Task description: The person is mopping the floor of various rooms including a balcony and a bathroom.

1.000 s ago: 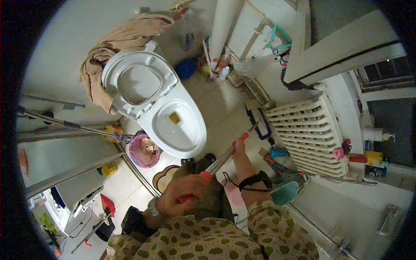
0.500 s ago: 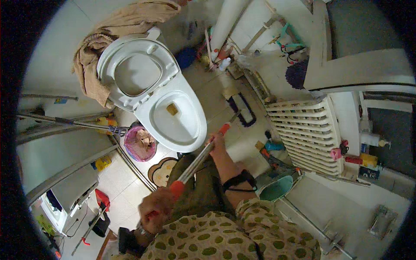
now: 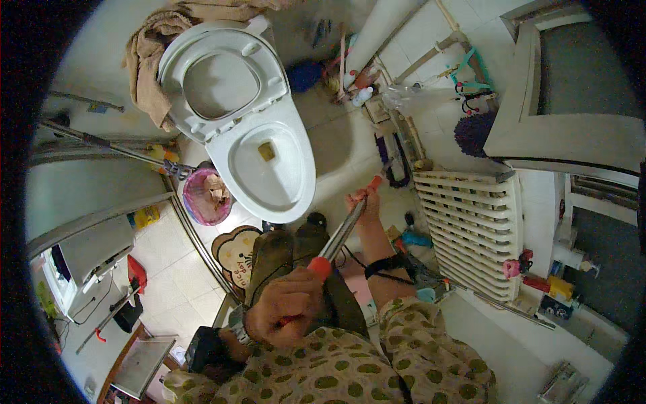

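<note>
I hold a flat mop by its silver pole (image 3: 344, 233) with red grips, slanting from my waist up and right. My left hand (image 3: 286, 308) is closed round the upper end of the pole, close to my body. Farther down, my right hand (image 3: 364, 206) wraps the pole just short of the lower red grip. The dark-fringed mop head (image 3: 398, 165) lies on the tiled floor between the toilet (image 3: 301, 145) and the radiator; its outline is partly dim. The toilet's lid and seat are up, and a yellowish patch shows in the bowl.
A pink-lined waste bin (image 3: 192, 200) stands left of the toilet, by a flower-shaped mat (image 3: 235, 259). The white radiator (image 3: 468, 222) lines the right side. Pipes, bottles (image 3: 362, 96) and a purple round brush head (image 3: 473, 132) crowd the far right corner. A brown towel (image 3: 145, 74) hangs behind the toilet.
The mop head has slid to the right, toward the pipes and radiator. Both my hands have moved right with the pole, and the view has shifted.
</note>
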Tool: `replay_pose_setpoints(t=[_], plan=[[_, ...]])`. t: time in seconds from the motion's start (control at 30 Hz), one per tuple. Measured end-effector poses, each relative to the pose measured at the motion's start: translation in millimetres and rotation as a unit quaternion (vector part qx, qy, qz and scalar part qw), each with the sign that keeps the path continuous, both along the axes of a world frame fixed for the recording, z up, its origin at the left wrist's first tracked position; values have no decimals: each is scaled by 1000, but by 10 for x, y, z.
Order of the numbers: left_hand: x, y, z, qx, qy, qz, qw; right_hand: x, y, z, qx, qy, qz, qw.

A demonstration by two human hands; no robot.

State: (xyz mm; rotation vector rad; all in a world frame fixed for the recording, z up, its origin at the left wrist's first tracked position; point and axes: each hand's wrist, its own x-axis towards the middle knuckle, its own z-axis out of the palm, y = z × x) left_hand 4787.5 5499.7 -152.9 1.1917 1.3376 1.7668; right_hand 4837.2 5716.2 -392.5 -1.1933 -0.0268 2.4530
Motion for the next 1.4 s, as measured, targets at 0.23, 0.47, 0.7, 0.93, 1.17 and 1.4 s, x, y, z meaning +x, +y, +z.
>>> replay_pose_setpoints(t=[0.23, 0.47, 0.7, 0.93, 1.17, 1.4], plan=[[255, 117, -34, 16, 29, 52, 998, 136, 225, -180, 57, -147, 176, 972], [211, 518, 100, 72, 17, 29, 997, 459, 469, -314, 16, -124, 145, 982], [309, 481, -55, 47, -51, 24, 997, 1313, 474, -629, 56, -176, 125, 975], [232, 360, -16, 19, -51, 56, 997, 914, 386, -269, 61, -82, 157, 982], [144, 161, 110, 27, -21, 111, 993, 95, 310, -263, 22, -111, 208, 972], [284, 101, 43, -6, -39, 197, 980, 196, 337, -656, -15, -143, 218, 965]])
